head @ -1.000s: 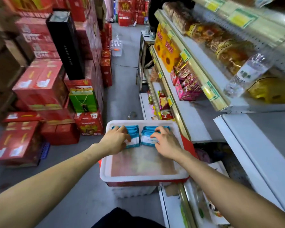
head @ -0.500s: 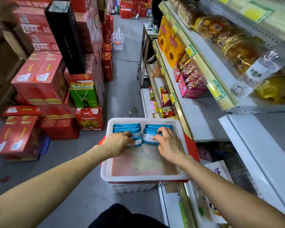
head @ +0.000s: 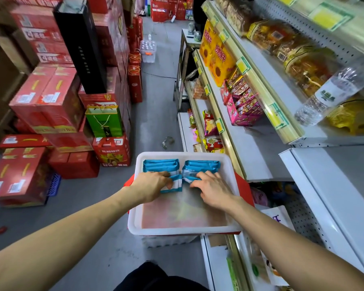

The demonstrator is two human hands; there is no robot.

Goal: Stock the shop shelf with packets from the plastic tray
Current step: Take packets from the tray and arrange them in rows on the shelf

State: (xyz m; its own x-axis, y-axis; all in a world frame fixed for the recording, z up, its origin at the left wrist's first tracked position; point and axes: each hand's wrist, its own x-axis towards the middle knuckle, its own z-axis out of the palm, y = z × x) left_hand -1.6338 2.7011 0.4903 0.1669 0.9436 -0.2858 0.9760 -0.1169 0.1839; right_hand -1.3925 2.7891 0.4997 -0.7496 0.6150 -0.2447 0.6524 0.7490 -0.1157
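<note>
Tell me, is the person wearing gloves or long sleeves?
No. The left forearm and right forearm are bare, with no sleeve in view. The left hand and right hand have no gloves, and no watch, bracelet or ring shows.

Left hand [head: 150, 185] has pulled one blue packet [head: 175, 184] off its stack [head: 161, 164].

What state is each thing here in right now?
Tray, mostly bare; packets at far end.
Packets, two rows, on edge.
Left hand, grips left row's near packets.
Right hand, pinches right row's near packets.
Shelf, bare stretch beside tray.
Bottle, lying on its side.
</note>
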